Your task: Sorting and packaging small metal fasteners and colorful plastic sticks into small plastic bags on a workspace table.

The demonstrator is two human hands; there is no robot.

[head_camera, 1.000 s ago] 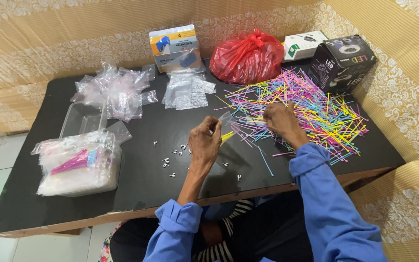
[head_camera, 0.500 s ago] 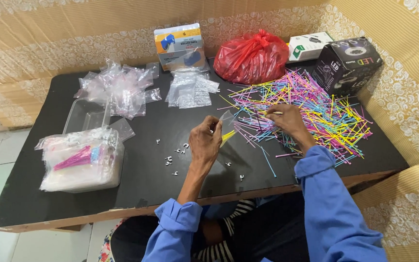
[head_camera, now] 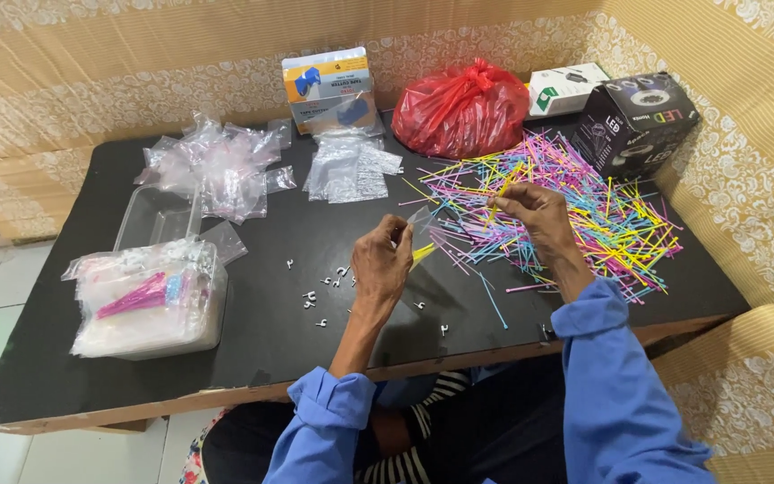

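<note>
A spread of thin coloured plastic sticks (head_camera: 584,202) in pink, yellow, blue and green covers the right part of the black table (head_camera: 253,332). My right hand (head_camera: 535,211) hovers over the pile's left side, pinching a yellow stick (head_camera: 500,190) between thumb and fingers. My left hand (head_camera: 382,260) is raised near the table's middle, holding a small clear plastic bag (head_camera: 421,222) with yellow sticks (head_camera: 423,254) poking out of it. Small white pieces (head_camera: 324,291) lie scattered on the table just left of that hand.
A clear tub (head_camera: 150,300) full of filled bags stands at the left, with loose clear bags (head_camera: 212,161) behind it and a flat stack of bags (head_camera: 347,170) mid-table. At the back are a blue and orange box (head_camera: 329,90), a red plastic bag (head_camera: 463,108), a white box (head_camera: 566,88) and a black box (head_camera: 642,121).
My right hand has lifted off the stick pile with a yellow stick and moved toward the bag. My left hand stays raised with the clear bag.
</note>
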